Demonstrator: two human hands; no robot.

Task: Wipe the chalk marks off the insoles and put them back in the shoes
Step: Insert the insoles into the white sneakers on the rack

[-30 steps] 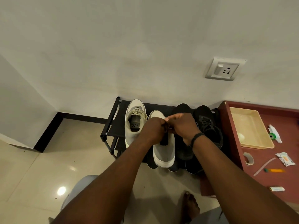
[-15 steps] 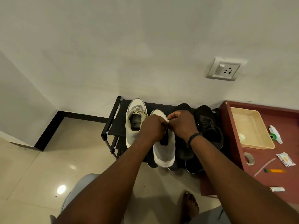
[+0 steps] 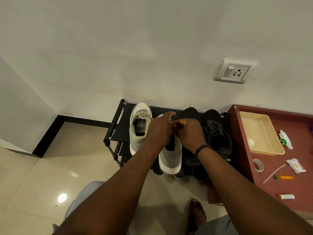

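Late stage, apparently: left hand (image 3: 158, 133) and right hand (image 3: 189, 134) pinching together at the laces of the second white shoe (image 3: 170, 160) on the rack (image 3: 116, 119), insole seemingly seated inside; first white shoe (image 3: 139, 128) done; chalk unverifiable.

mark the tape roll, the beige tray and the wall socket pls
tape roll (image 3: 258, 165), head view, on its front rim.
beige tray (image 3: 245, 115), head view, on its far rim.
wall socket (image 3: 234, 72), head view, on the middle of its faceplate.
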